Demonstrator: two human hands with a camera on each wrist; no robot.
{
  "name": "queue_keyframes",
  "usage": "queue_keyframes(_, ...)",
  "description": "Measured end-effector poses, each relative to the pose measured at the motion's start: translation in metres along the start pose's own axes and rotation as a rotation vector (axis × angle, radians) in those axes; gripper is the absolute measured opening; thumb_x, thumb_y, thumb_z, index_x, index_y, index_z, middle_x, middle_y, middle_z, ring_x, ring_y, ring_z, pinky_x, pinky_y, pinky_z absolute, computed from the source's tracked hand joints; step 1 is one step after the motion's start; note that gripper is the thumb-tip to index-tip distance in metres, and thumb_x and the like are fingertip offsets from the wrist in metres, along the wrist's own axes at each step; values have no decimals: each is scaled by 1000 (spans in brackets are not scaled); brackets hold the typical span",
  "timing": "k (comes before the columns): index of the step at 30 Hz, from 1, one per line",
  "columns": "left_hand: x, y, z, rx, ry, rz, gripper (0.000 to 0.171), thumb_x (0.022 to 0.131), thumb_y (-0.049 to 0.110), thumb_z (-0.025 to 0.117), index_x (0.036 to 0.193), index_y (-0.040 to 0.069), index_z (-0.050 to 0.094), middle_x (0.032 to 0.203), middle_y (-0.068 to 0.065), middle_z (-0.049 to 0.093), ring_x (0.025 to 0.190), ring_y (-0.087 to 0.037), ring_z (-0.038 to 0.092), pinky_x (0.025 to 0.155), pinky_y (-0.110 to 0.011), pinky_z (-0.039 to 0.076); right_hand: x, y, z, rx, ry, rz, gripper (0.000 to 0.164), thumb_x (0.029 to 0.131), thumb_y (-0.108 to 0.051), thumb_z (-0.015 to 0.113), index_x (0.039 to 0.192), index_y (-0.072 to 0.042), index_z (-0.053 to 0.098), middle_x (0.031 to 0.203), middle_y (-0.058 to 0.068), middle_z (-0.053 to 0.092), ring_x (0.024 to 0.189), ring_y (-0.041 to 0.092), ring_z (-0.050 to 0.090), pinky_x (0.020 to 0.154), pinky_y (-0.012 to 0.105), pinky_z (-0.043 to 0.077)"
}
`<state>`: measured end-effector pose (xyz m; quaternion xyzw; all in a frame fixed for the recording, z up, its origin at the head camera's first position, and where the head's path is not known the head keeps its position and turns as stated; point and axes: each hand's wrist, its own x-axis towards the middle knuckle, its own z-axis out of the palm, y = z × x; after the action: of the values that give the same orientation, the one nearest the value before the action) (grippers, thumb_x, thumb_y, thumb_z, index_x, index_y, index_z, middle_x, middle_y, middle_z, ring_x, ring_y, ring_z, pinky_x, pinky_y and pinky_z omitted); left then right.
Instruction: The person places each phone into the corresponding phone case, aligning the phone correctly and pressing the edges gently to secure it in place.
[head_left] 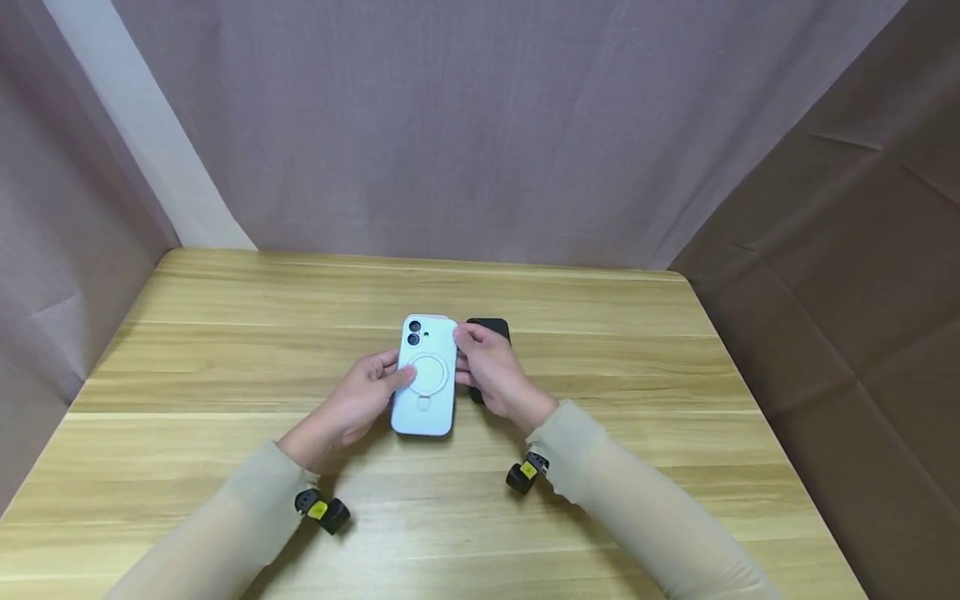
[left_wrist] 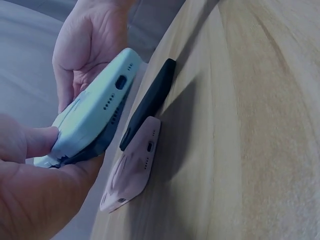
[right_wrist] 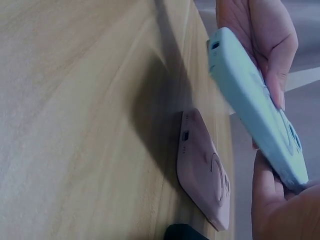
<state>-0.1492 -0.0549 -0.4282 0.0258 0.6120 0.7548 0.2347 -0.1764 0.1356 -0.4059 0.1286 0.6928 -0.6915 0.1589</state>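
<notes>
Between both hands is a light blue phone case [head_left: 423, 417] with a ring on its back and two camera lenses showing at its top left. In the left wrist view a dark phone [left_wrist: 102, 137] sits under the case, with a gap between their bottom edges. My left hand [head_left: 363, 392] grips the left side, thumb on the ring. At the upper right edge, my right hand [head_left: 491, 362] pinches the case and phone. Below them, a pink phone case [right_wrist: 200, 170] with a ring lies on the table, mostly hidden in the head view.
A black phone-shaped slab [head_left: 489, 323] lies on the table, partly behind the right hand. The wooden table [head_left: 225, 350] is bordered by hanging cloth [head_left: 465, 125] at the back and sides. Each wrist wears a small black camera [head_left: 322, 510].
</notes>
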Motion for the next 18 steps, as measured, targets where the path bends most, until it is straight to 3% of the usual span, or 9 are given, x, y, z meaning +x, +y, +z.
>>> queue_keyframes(6, 2, -4, 5, 33, -41, 37, 48, 101, 4, 46, 144, -9, 32, 136, -24, 51, 120, -29, 54, 93, -34, 49, 0, -2, -5, 30, -52, -33, 36, 102, -33, 49, 123, -6, 59, 105, 14, 67, 84, 18, 65, 73, 30, 56)
queue_keyframes(12, 2, -2, 9, 86, -29, 45, 48, 100, 5, 48, 144, -7, 32, 134, -23, 53, 117, -29, 57, 92, -33, 51, -2, -3, -5, 8, -4, -27, 35, 101, -33, 52, 123, -7, 60, 100, 11, 66, 76, 14, 61, 70, 28, 54)
queue_keyframes(18, 1, -3, 11, 117, -14, 27, 46, 100, 5, 49, 143, -6, 36, 130, -21, 56, 113, -28, 59, 90, -32, 52, -5, -3, -4, -46, 31, -35, 37, 100, -36, 52, 123, -8, 60, 104, 9, 66, 82, 16, 63, 84, 40, 52)
